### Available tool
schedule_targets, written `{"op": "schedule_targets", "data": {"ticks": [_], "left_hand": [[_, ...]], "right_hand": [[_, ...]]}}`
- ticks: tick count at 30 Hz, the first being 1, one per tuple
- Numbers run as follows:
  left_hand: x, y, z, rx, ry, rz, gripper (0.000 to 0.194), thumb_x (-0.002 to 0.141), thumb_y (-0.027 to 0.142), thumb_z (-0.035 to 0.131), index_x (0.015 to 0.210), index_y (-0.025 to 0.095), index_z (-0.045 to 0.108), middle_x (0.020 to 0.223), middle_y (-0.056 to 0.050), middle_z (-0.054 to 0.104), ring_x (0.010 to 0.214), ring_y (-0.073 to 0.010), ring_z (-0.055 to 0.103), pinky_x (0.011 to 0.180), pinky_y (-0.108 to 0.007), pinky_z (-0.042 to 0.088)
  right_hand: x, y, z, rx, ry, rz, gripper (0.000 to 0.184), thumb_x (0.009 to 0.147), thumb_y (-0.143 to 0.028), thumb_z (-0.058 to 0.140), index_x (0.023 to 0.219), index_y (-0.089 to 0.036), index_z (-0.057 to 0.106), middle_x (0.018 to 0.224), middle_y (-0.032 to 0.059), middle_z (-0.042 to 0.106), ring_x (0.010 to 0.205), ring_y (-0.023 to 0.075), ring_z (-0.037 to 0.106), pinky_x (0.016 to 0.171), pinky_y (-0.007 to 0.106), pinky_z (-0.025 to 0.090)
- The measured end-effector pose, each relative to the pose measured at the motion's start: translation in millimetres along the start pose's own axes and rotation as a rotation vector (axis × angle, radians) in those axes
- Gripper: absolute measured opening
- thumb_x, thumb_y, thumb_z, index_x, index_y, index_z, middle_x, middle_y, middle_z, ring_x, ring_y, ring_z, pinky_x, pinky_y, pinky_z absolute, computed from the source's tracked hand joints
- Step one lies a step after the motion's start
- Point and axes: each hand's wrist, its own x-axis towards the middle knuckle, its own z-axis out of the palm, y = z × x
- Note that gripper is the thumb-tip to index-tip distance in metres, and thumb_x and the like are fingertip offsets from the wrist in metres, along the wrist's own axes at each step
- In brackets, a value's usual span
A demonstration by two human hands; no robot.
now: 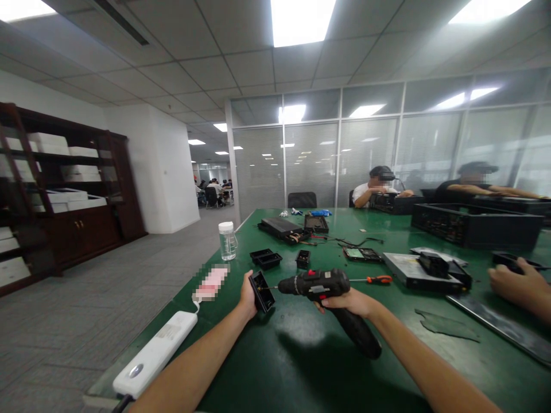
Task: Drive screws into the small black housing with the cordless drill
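Note:
My left hand grips a small black open plastic box by its left side, its hollow face tilted toward the drill. In my right hand is a black cordless drill, fingers wrapped round the handle near the trigger. The thin bit points left and reaches into the box, where something small and brass-coloured shows; whether the tip touches it I cannot tell. Just beyond lie more black plastic boxes and a single smaller one. An orange-handled screwdriver lies behind the drill.
A white power strip and a clear bottle stand along the left edge. Black device casings, an opened circuit unit, a silver drive unit and a large black chassis occupy the table. Another person's hand is at right.

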Motion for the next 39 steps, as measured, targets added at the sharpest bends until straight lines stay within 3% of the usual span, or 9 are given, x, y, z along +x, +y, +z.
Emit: {"op": "schedule_targets", "data": {"ticks": [39], "left_hand": [[-5.1, 3.0, 4.4, -0.036, 0.013, -0.016, 0.036, 0.077, 0.052, 0.050, 0.070, 0.017, 0.058, 0.058, -0.002, 0.060, 0.050, -0.0180, 0.058, 0.056, -0.032, 0.049]], "right_hand": [[1.0, 0.9, 0.1, 0.017, -0.017, -0.018, 0.027, 0.082, -0.036, 0.059, 0.085, -0.010, 0.061, 0.077, 0.0046, 0.057, 0.077, 0.0161, 0.052, 0.079, 0.030, 0.040]]}}
